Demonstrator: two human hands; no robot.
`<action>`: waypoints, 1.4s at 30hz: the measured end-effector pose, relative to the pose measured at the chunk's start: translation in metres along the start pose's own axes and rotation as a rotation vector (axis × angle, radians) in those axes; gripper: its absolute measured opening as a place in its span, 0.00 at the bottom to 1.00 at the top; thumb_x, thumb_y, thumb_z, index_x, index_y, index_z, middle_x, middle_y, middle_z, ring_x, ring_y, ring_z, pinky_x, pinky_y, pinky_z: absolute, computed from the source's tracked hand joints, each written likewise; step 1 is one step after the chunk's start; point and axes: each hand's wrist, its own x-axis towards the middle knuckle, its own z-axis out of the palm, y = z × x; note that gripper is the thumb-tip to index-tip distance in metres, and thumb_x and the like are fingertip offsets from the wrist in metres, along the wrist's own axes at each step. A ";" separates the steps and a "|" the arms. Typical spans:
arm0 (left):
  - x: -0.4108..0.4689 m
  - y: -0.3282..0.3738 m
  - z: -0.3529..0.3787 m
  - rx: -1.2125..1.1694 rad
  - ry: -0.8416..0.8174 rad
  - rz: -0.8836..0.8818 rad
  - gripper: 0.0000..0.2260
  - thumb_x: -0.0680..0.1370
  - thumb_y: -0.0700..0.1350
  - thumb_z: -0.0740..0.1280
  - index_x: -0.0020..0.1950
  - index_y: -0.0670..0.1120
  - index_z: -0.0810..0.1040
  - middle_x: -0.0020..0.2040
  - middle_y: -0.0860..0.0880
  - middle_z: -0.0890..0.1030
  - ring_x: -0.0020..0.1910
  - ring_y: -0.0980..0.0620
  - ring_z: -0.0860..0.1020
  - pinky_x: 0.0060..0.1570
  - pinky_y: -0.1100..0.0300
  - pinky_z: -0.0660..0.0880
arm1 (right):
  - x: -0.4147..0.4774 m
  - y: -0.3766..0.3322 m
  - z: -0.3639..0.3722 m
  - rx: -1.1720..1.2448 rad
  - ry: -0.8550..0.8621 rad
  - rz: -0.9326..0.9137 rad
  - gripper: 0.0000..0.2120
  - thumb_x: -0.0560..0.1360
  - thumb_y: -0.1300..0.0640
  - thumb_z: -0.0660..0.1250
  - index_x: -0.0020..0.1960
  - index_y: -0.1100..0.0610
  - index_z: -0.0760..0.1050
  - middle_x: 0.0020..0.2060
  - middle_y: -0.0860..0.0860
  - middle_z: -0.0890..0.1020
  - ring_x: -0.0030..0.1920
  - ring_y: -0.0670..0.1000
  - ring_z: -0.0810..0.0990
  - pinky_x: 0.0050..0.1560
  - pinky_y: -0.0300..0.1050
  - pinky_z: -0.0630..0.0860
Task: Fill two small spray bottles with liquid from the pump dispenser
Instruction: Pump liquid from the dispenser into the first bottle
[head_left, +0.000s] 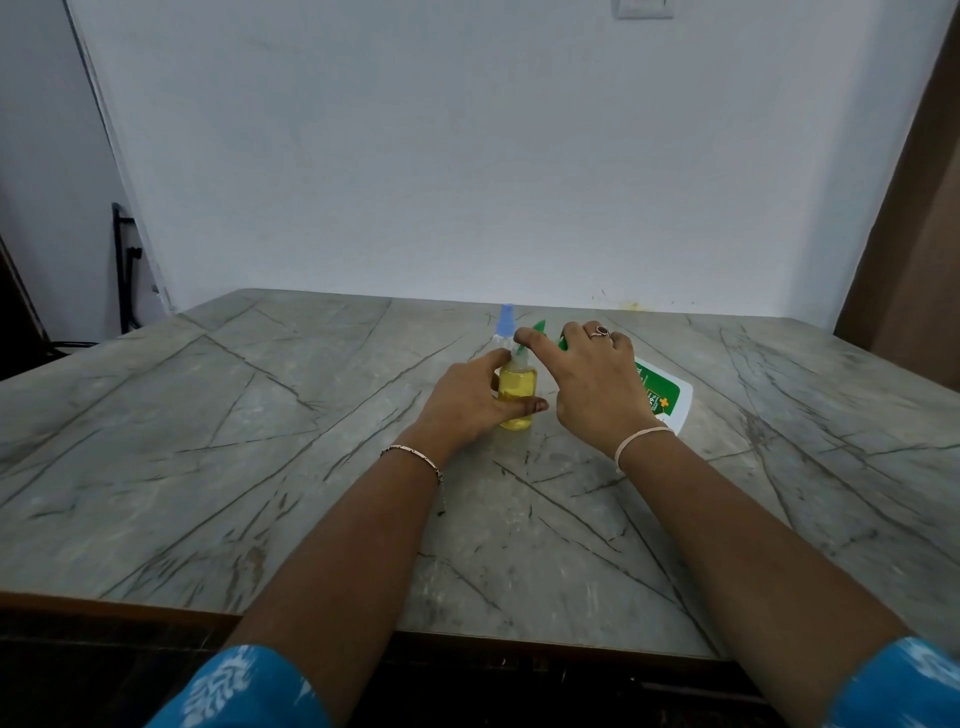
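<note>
A small clear spray bottle (516, 387) full of yellow liquid stands upright at the table's middle. My left hand (467, 402) wraps around its body from the left. My right hand (592, 382) reaches over from the right, its thumb and forefinger pinched on the bottle's top. Behind it stands a second small spray bottle (506, 322) with a blue cap, mostly hidden. The pump dispenser (665, 395), white with a green label and a green pump head, sits behind my right hand and appears tilted; the hand covers most of it.
The grey marble-patterned table (260, 441) stretches wide on both sides, its near edge at the bottom. A white wall stands right behind the far edge. A dark metal frame (124, 265) leans at the far left.
</note>
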 end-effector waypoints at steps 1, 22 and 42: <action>0.000 0.000 0.000 0.001 0.000 0.000 0.36 0.71 0.61 0.71 0.73 0.46 0.65 0.65 0.44 0.76 0.58 0.46 0.76 0.57 0.56 0.72 | 0.000 0.000 0.000 -0.001 -0.001 0.000 0.40 0.71 0.57 0.70 0.73 0.43 0.49 0.59 0.56 0.73 0.61 0.59 0.72 0.61 0.56 0.70; 0.000 -0.001 0.001 -0.014 0.013 0.004 0.34 0.70 0.61 0.72 0.70 0.46 0.68 0.62 0.45 0.78 0.57 0.47 0.77 0.53 0.59 0.71 | 0.000 0.001 0.001 -0.011 0.001 -0.012 0.38 0.72 0.57 0.68 0.73 0.42 0.49 0.59 0.57 0.73 0.61 0.59 0.72 0.63 0.57 0.68; 0.001 -0.001 0.001 0.009 0.001 -0.008 0.36 0.70 0.61 0.71 0.73 0.46 0.65 0.64 0.44 0.76 0.59 0.46 0.77 0.56 0.58 0.71 | -0.001 0.001 0.001 -0.003 0.020 -0.012 0.38 0.71 0.58 0.69 0.73 0.43 0.52 0.58 0.57 0.73 0.60 0.59 0.72 0.61 0.58 0.68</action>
